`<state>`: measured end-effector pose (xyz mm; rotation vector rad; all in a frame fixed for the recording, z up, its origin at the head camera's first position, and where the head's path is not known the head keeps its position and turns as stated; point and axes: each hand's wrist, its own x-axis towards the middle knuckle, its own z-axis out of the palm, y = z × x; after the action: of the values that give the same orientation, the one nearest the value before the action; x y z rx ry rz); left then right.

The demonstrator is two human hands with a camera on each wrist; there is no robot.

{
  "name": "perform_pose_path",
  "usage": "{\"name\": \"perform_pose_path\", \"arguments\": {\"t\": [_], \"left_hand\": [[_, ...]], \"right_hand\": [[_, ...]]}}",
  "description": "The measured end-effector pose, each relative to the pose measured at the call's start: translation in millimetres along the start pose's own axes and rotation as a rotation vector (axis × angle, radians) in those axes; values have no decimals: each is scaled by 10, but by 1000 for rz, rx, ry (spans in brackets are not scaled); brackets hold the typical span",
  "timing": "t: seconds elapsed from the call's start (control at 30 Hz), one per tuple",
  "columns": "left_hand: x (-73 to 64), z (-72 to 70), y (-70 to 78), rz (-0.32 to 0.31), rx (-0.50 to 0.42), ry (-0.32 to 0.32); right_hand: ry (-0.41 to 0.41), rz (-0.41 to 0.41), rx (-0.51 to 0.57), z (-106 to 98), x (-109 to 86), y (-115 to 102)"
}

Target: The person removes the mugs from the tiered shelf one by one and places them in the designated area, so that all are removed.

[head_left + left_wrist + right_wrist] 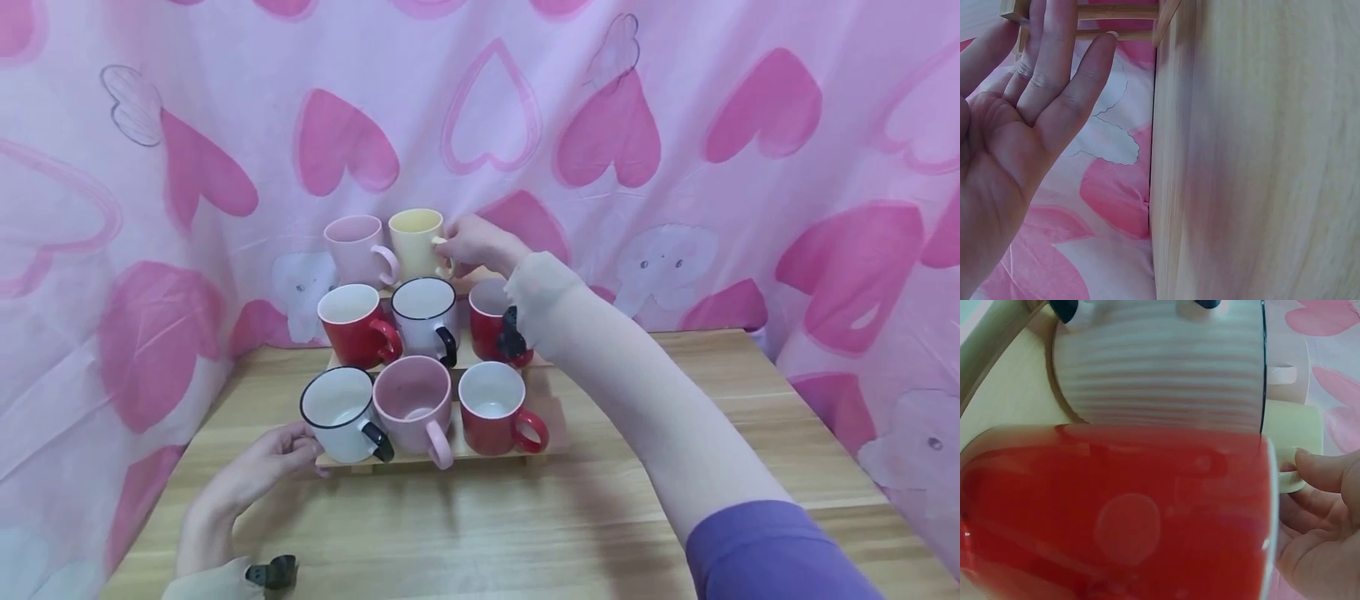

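Observation:
My right hand (480, 242) pinches the handle of a pale yellow mug (415, 246) on the top step of a tiered wooden rack (468, 454). Beside it stands a pink mug (354, 254). In the right wrist view, a red mug (1116, 512) and a ribbed white mug (1160, 369) fill the foreground, with the yellow mug (1294, 428) behind. My left hand (262, 467) holds the rack's lower left end, close to a black-rimmed white mug (337, 417). The left wrist view has its fingers around the board end (1015, 9).
On the middle step stand two red mugs (352, 337) and a black-rimmed white mug (427, 312). A pink mug (411, 408) and a red mug (491, 417) share the front step. The rack rests on a wooden table (480, 533), before a heart-patterned curtain (675, 100).

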<state>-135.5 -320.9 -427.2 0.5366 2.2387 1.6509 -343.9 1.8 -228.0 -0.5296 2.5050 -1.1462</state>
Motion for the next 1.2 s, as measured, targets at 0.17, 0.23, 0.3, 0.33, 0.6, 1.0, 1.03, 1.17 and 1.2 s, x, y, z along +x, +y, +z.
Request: {"name": "perform_pose_path", "arguments": {"t": [0.17,0.23,0.3,0.33,0.6,1.0,1.03,1.17,1.2], "left_hand": [[58,9,15,-8,5,-10],[66,7,22,-11,5,-8],[68,5,28,-15,6,2],[67,5,32,-15,7,4],[71,1,95,-32,16,4],[14,-44,108,-64,59,18],[16,-39,101,-65,59,16],[30,-42,91,-67,64,16],[35,-48,94,-66,71,17]], "right_hand": [[70,22,-7,-64,-57,44],[90,32,-18,-92,-77,31],[110,37,-26,-124,-106,-3],[122,35,-31,-145,-124,-26],[194,33,-66,-413,-440,-242],[302,18,44,-955,-1044,-306],[317,23,34,-994,-1096,-280],[380,36,-51,-1084,-1301,-127],[398,41,-76,-1083,-1349,-66]]}}
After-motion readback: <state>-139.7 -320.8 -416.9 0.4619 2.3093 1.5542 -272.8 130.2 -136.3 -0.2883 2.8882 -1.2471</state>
